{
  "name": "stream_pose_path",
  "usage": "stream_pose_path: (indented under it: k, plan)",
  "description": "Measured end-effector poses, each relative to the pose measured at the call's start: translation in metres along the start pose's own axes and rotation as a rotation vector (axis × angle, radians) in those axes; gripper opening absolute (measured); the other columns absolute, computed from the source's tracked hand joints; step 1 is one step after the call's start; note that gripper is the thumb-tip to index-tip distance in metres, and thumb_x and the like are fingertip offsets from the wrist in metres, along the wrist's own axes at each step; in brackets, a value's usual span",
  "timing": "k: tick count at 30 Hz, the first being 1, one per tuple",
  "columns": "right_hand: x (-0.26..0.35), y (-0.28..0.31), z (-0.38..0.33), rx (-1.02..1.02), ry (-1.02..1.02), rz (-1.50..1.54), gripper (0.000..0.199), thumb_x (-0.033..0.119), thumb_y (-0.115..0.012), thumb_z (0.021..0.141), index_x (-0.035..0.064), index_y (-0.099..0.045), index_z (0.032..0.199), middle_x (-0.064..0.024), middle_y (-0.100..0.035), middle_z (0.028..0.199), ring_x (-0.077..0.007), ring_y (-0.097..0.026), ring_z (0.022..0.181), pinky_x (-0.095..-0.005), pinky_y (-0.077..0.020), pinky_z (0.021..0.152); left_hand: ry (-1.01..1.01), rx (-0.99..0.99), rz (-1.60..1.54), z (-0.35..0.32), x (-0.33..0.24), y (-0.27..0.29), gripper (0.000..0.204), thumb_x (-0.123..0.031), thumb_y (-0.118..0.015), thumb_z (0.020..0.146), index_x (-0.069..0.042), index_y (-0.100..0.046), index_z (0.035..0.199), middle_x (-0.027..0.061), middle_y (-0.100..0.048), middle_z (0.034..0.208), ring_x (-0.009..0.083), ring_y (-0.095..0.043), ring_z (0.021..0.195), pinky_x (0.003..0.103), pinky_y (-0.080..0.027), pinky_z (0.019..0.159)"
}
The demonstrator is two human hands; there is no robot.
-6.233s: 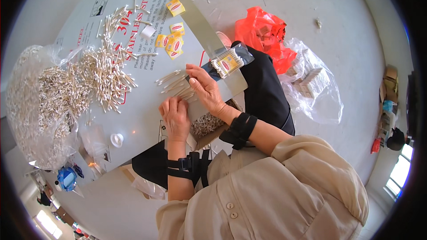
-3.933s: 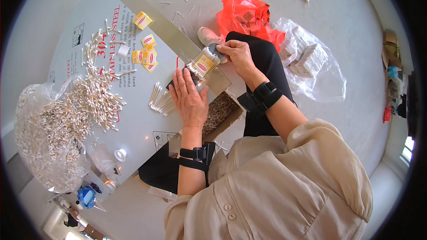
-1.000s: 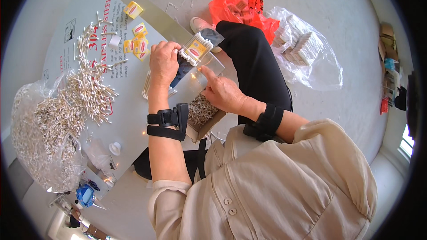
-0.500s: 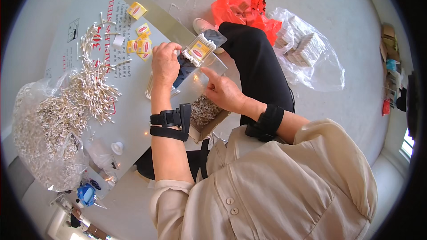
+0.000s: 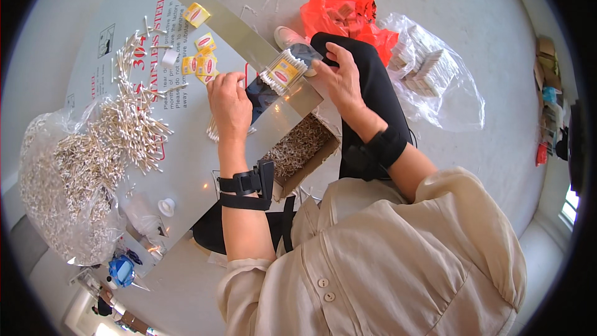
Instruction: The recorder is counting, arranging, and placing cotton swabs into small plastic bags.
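My right hand (image 5: 343, 81) holds a clear packet of cotton swabs (image 5: 285, 72) with a yellow label by its right end, above the table's edge and my black-clad knee. My left hand (image 5: 229, 102) lies knuckles-up on the grey table sheet (image 5: 186, 168), just left of the packet. Its fingers curl downward, and a small loose bunch of swabs (image 5: 213, 132) pokes out from under its palm. I cannot see whether it grips them. Both wrists wear black straps.
A loose heap of swabs (image 5: 127, 130) and a clear bag full of them (image 5: 53, 180) lie at the left. Yellow labels (image 5: 199, 59) sit at the far edge. A cardboard box of swabs (image 5: 300, 147) rests below the table. A red bag (image 5: 348, 9) and a clear bag of packs (image 5: 429, 68) lie on the floor.
My left hand has let go of the packet and dropped onto the table over the loose swabs. My right hand has taken the packet and lifted it slightly to the right.
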State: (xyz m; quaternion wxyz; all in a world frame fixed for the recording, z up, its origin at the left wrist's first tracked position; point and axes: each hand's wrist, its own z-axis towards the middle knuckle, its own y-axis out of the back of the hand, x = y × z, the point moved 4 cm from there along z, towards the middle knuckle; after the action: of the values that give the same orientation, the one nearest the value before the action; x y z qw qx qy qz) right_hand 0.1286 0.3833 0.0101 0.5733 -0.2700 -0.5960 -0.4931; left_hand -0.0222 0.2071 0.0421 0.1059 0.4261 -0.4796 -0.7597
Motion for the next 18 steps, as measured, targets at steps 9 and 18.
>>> stream_pose_path:
  k: [9, 18]
  plan:
    - [-0.029, -0.032, 0.021, 0.281, -0.936, 0.445, 0.013, 0.021, -0.076, 0.085, 0.0094, -0.07, 0.088, 0.0004, -0.061, 0.073, -0.0102, -0.053, 0.061, -0.0261, -0.0447, 0.058, 0.086, -0.037, -0.061, -0.028, -0.001, 0.002, 0.017, 0.002, -0.062, 0.081, -0.006, -0.065, 0.095, 0.0086, -0.062, 0.094, 0.0318, -0.054, 0.094, 0.042, -0.046, 0.085]
    - [-0.026, -0.037, 0.02, 0.224, -0.813, 0.462, 0.011, 0.014, -0.074, 0.086, 0.007, -0.071, 0.079, 0.0016, -0.058, 0.064, -0.0078, -0.047, 0.05, -0.0225, -0.0377, 0.047, 0.069, -0.033, -0.09, -0.027, -0.002, 0.0, 0.015, 0.001, -0.064, 0.081, -0.006, -0.065, 0.095, 0.0081, -0.062, 0.093, 0.0305, -0.054, 0.092, 0.041, -0.047, 0.083]
